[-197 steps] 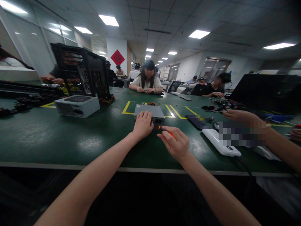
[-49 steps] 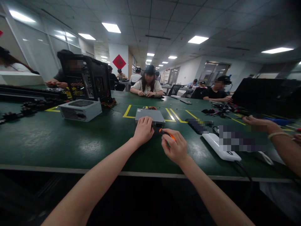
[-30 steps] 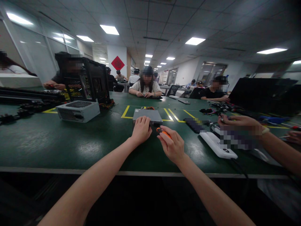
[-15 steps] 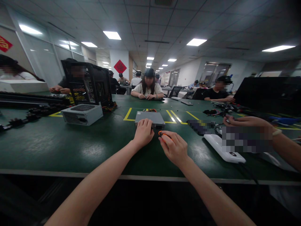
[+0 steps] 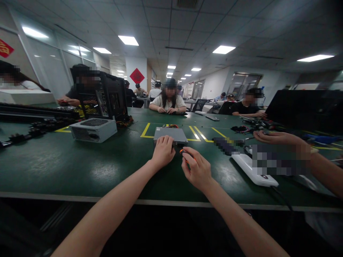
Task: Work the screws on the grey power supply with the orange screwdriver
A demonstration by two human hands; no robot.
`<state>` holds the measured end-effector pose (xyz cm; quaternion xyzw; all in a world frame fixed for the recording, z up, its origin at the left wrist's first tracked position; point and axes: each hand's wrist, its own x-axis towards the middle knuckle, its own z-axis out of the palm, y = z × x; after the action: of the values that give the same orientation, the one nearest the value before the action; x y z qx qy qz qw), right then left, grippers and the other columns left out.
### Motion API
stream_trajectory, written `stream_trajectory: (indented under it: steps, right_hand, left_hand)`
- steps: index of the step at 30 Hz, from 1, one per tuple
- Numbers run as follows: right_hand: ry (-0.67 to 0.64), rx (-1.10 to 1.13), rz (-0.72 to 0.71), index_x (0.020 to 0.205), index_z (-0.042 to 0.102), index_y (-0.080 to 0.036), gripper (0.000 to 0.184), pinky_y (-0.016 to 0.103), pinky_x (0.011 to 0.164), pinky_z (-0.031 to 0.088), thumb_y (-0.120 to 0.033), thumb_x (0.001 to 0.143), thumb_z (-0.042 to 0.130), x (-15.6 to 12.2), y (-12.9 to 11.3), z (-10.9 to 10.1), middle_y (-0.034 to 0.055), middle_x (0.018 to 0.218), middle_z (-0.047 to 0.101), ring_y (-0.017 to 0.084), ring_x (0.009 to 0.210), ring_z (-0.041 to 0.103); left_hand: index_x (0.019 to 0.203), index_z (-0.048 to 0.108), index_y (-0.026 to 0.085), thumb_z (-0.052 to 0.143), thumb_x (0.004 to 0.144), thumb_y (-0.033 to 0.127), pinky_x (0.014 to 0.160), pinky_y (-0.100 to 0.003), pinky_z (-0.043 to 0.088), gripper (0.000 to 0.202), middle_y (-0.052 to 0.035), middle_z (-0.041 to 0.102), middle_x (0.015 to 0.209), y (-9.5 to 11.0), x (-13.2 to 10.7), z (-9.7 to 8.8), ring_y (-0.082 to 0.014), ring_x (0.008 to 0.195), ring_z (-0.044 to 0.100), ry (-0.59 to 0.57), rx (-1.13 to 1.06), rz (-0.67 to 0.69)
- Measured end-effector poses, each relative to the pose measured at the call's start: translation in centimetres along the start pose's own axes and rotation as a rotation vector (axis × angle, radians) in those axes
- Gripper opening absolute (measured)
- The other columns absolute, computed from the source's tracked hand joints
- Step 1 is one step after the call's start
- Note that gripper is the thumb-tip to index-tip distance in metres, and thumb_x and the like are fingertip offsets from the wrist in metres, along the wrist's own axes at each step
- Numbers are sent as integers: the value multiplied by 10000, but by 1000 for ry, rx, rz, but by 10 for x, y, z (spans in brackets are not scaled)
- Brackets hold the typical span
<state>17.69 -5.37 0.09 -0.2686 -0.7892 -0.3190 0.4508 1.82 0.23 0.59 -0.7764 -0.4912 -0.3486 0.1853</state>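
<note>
Here, LH (image 5: 163, 151) on PSU box (image 5: 174, 133)

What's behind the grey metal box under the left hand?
Behind the grey metal box, wires, some red, show at its far edge, with green table beyond. The box itself hides its back face and the table right behind it.

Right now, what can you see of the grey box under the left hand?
The grey, metal-looking box lies flat on the green table, a small white label near its top's far-left corner. Colored wires show behind it. The left hand rests over its near side, hiding part of its front.
</note>
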Motion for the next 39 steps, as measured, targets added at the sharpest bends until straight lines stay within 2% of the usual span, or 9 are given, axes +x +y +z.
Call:
stream_trajectory:
  steps: [5,10,15,18,23,30,36,39]
  right_hand:
    - [-11,-25,-35,1046,431,-232,321,275,720,467,-104,765,516,-2,2,2,75,992,598,160,891,569]
    - [5,14,-18,1032,425,-214,332,300,715,476,-113,738,543,0,0,3,88,981,588,174,886,562]
    - [43,54,-14,1107,410,-200,411,370,815,471,-85,730,528,6,-2,1,130,1137,529,213,1039,516]
    - [37,46,-18,1132,420,-229,414,338,812,478,-72,758,503,6,0,1,116,1213,501,186,1037,529]
    - [37,59,-29,1113,443,-246,382,308,770,488,-103,767,521,3,3,1,78,1082,592,167,963,564]
    - [51,87,27,1180,416,-208,427,362,814,477,-124,770,501,7,-1,-3,120,1147,548,199,1024,542]
    - [77,32,31,1074,477,-201,345,301,743,483,-132,749,569,9,2,-5,83,967,615,170,878,576]
    - [16,3,45,1118,447,-185,369,328,769,472,-150,763,544,8,-1,-7,105,1021,588,191,927,555]
  left_hand:
    - [1024,446,178,461,756,191,890,-383,347,268,-83,483,1033,-1,0,-1,-228,1002,414,-5,-29,9]
    - [1040,447,171,463,762,196,898,-378,348,280,-81,483,1040,-2,-1,0,-226,1003,418,1,-28,28]
    - [1027,450,168,459,762,193,879,-375,359,267,-85,491,1024,-2,-1,0,-230,996,420,11,-30,17]
    - [1027,449,174,464,756,194,881,-382,357,273,-82,490,1024,-3,0,-1,-231,997,422,5,-31,18]
    - [1016,458,172,468,761,205,878,-375,360,257,-80,491,1011,-3,0,0,-231,987,424,9,-17,23]
    - [1012,455,171,468,763,208,880,-372,362,253,-79,491,1012,-3,0,1,-230,986,420,17,-17,26]
    - [1028,452,170,469,754,199,892,-377,351,276,-83,483,1030,-5,-1,0,-231,994,420,9,-25,28]
    - [1037,447,170,455,758,195,892,-375,349,281,-86,483,1035,-5,-2,0,-228,996,421,6,-29,26]
